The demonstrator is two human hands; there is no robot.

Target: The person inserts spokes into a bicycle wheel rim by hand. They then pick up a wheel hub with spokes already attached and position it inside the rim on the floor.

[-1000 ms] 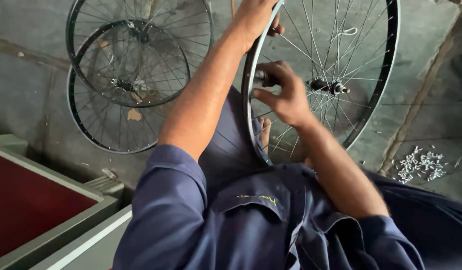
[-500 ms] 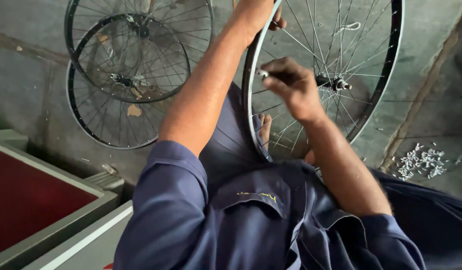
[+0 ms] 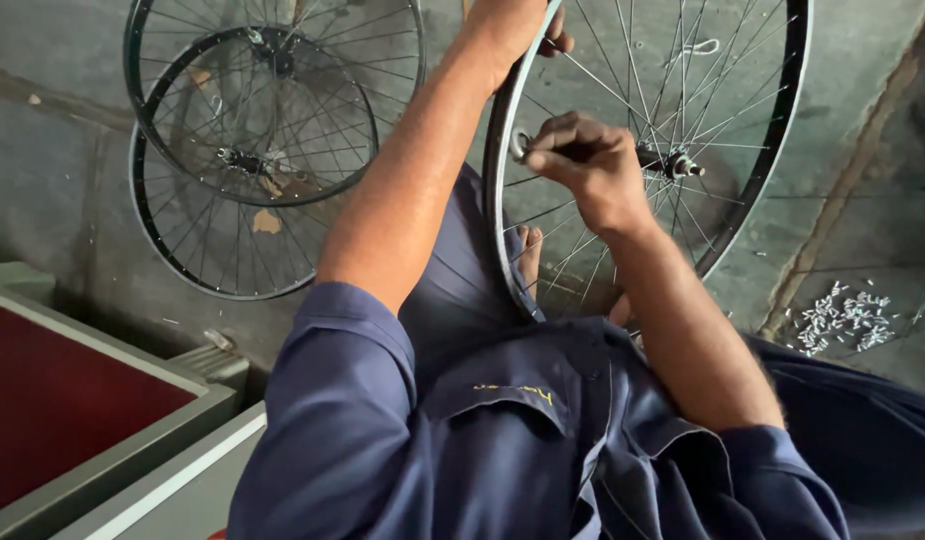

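- Currently: large spoked bicycle wheel with a black-and-silver metal rim stands upright in the upper centre-right of the frame, propped against the person's lap, bare foot visible through the spokes.
- Left hand at the top edge, fingers wrapped over the rim's upper-left arc; clamped on the rim, fingertips poking out on the far side.
- Right hand sits just inside the rim, left of the silver hub axle; fingers curled together on a small round silver metal tool pressed at the rim's inner edge. What exactly the tool bites on is too small to tell.
- Both forearms bare, sleeves of a dark blue work shirt fill the lower centre.
- Upper left of the frame: two more spoked wheels lying overlapped on the grey concrete floor, the smaller black-rimmed one on top of the larger.
- Right edge, mid-height: a scatter of small silver metal parts on the floor, well apart from the held wheel.
- Lower left: a grey metal-framed box with a dark red surface.
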